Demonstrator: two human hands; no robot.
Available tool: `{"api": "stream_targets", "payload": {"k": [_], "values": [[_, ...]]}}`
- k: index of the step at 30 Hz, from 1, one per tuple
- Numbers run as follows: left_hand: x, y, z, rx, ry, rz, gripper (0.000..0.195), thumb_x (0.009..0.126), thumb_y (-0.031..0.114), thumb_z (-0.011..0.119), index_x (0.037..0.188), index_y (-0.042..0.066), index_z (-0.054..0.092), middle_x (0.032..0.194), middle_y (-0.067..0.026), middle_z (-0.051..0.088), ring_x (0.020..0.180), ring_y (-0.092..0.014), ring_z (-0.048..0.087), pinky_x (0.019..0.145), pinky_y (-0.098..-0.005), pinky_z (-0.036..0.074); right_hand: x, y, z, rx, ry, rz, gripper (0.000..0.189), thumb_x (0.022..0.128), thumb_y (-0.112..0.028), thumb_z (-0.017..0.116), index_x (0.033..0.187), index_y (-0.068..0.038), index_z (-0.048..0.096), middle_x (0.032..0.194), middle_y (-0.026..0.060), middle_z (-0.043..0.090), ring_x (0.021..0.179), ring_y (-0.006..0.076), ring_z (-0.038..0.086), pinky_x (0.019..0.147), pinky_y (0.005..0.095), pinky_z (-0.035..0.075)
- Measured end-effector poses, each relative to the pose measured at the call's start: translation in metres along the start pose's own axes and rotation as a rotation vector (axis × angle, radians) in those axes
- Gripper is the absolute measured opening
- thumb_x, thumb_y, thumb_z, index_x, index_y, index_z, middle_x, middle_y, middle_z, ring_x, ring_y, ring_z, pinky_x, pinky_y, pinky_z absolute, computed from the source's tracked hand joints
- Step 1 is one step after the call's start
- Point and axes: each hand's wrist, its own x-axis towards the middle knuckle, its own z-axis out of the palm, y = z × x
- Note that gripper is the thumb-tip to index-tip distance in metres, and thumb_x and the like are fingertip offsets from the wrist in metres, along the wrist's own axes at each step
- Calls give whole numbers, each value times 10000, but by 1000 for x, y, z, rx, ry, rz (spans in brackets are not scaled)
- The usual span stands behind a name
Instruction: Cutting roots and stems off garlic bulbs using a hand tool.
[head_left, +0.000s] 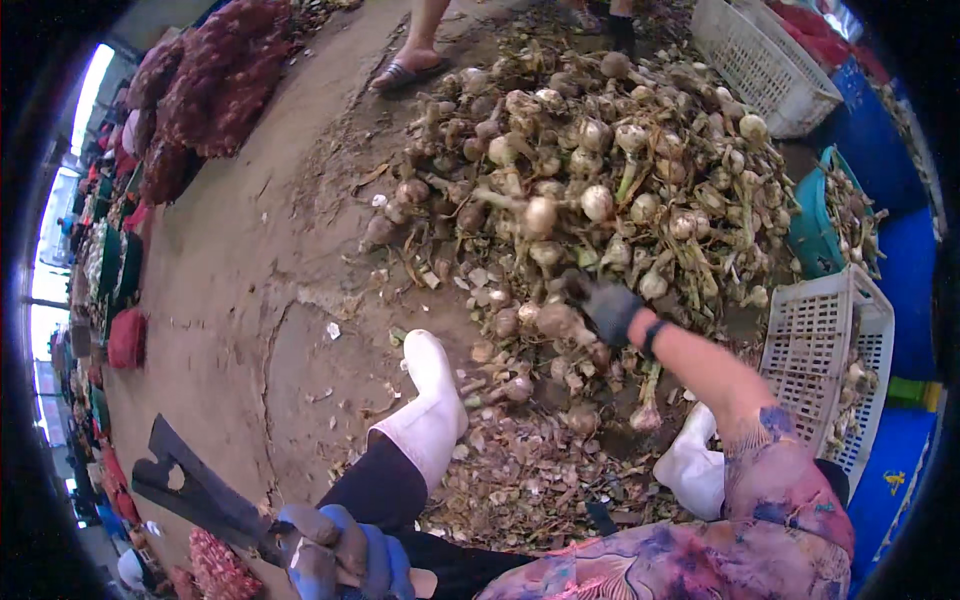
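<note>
My left hand (337, 551), in a blue and grey work glove, grips the pale handle of a dark-bladed knife (199, 484). The broad blade has a hole and a notch near its end and points to the upper left, over the concrete floor. My right hand (606, 306), in a dark glove with a black band at the wrist, reaches into the near side of a big heap of garlic bulbs (598, 202) with stalks and roots on. Its fingertips are blurred among the bulbs, and whether they hold one I cannot tell. Dry skins and cut scraps (517, 480) cover the floor between my white-covered feet.
At the right stand a white plastic crate (806, 352), a teal tub (814, 217) with stalks and another white crate (765, 67) behind. Blue barrels (904, 300) line that side. Red mesh sacks (225, 75) are at the upper left. Another person's sandalled foot (409, 67) is beyond the heap.
</note>
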Motion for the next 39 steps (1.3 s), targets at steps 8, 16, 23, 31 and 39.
{"api": "stream_targets", "payload": {"k": [8,16,23,31,39], "values": [[3,14,-7,147,180,-196,242,917,278,406,979,50,456,644,-8,400,463,-115,363,444,-255,325,13,-1,-29,228,515,-20,264,679,-125,571,936,-64,590,1009,158,560,896,343,570,736,440,479],[17,0,-39,75,148,-17,246,916,306,383,982,79,447,625,-24,387,341,-110,319,268,-268,331,153,20,-128,256,334,283,658,687,-278,625,1296,-185,393,1213,181,467,1091,350,462,876,466,412],[3,27,-39,-5,182,-257,201,911,277,418,964,90,471,619,-6,395,428,-114,377,391,-260,340,89,-7,-44,-107,172,79,538,738,-243,558,1255,-158,433,1114,192,546,997,361,544,844,496,424],[-11,20,-54,10,-14,-3,228,899,281,454,973,69,495,683,9,427,467,-96,390,385,-227,342,-65,-64,37,171,-101,280,401,710,-200,519,1089,-72,550,1064,171,585,951,336,577,767,431,471],[-7,16,-36,33,2,17,126,884,204,488,933,89,500,653,16,454,487,-82,402,435,-236,336,-119,-87,39,182,-177,186,348,754,-219,468,1034,-67,605,1065,170,596,1018,304,562,840,405,450]]}}
